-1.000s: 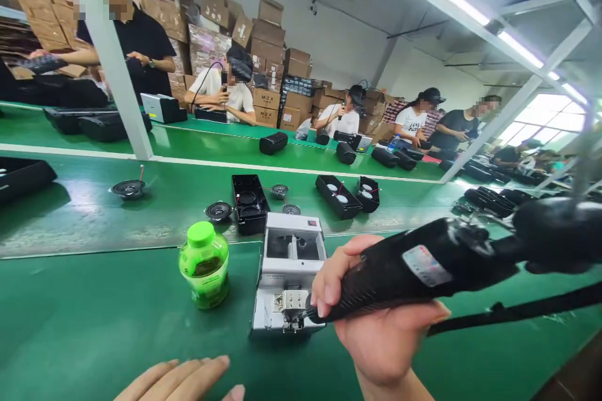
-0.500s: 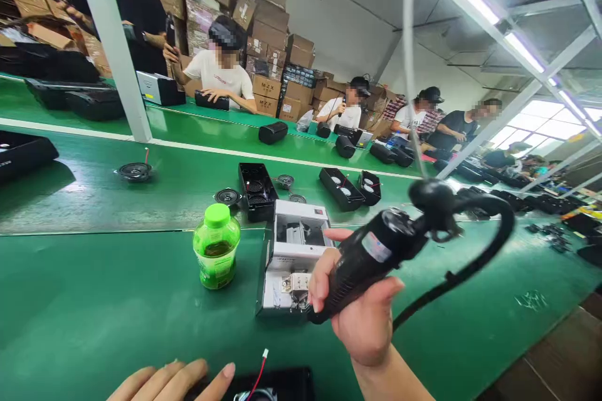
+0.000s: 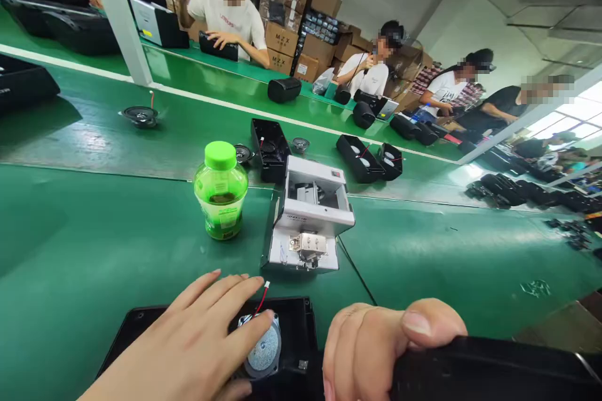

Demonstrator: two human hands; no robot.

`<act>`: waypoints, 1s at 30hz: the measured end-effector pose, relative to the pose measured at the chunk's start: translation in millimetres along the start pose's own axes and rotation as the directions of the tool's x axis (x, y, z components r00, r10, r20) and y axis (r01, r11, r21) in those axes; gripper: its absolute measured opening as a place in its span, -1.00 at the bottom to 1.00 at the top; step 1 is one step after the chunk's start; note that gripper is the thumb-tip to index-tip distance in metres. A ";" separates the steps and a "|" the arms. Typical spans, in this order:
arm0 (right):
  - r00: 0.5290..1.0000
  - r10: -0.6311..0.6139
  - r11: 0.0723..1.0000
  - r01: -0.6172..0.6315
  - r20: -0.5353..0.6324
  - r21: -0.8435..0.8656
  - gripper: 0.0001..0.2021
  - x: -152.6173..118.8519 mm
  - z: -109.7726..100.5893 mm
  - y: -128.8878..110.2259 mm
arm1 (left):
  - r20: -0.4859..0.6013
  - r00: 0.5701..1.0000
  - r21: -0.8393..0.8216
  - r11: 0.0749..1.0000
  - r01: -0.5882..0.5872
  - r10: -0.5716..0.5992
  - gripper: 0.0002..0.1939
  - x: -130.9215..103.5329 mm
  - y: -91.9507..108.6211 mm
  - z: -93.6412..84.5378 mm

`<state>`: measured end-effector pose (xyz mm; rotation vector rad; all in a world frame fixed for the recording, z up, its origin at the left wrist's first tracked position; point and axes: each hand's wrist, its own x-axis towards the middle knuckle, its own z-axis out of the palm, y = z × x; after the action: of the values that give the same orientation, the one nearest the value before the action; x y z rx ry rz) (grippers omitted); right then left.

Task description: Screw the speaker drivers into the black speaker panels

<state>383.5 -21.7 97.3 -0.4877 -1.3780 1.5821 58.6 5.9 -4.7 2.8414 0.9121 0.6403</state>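
My left hand (image 3: pixel 202 338) lies with spread fingers over a black speaker housing (image 3: pixel 296 319) at the bottom of the view, thumb over a round silver-backed speaker (image 3: pixel 264 351). A red wire with a white plug (image 3: pixel 266 286) rises from that speaker. At the lower right my right hand (image 3: pixel 376 344) is wrapped round a black electric screwdriver (image 3: pixel 489 369), which lies roughly level and runs out of the frame. Its tip is hidden. Beyond the housing stands a white and grey machine (image 3: pixel 313 213) with a metal block on its front.
A green-capped bottle (image 3: pixel 221 194) stands left of the machine. Farther back are an open black housing (image 3: pixel 270 150), a loose speaker (image 3: pixel 140 115) and twin housings (image 3: pixel 360 156). Small screws (image 3: pixel 535 288) lie at right. Several people work across the green table, behind a white post (image 3: pixel 117 19).
My right hand has lowered the screwdriver from above the table to beside the housing and turned it level. The view has tilted down, showing more of my left hand and the housing.
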 end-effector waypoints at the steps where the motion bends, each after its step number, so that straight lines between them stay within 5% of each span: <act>1: 0.999 0.035 0.999 -0.035 -0.002 0.000 -0.54 -1.6 -2.6 3.8 | 0.066 0.997 -0.021 0.999 0.045 -0.043 -0.11 9.2 5.2 -0.6; 7: 0.989 0.133 0.985 -0.139 -0.065 -0.105 -0.44 -10.6 -9.9 5.8 | 0.417 0.894 -0.132 0.962 0.237 -0.163 -0.59 43.3 22.2 -22.9; 14: 0.979 0.025 0.993 -0.048 -0.201 -0.111 -0.78 -14.0 8.2 8.8 | 0.387 0.907 -0.091 0.972 0.217 -0.167 -0.59 39.6 24.0 -22.5; 23: 0.990 0.016 0.993 -0.032 -0.138 -0.111 -0.75 -14.9 7.3 15.2 | 0.382 0.908 -0.130 0.962 0.238 -0.174 -0.63 40.1 22.7 -28.0; 30: 0.980 0.083 0.986 -0.107 -0.183 -0.126 -0.66 -15.7 13.3 6.5 | 0.555 0.808 -0.121 0.942 0.313 -0.198 -0.64 60.0 26.4 -43.8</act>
<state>377.8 -41.6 90.8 -0.7685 -1.3470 1.4872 98.5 16.9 62.4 2.4294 1.0170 -0.0988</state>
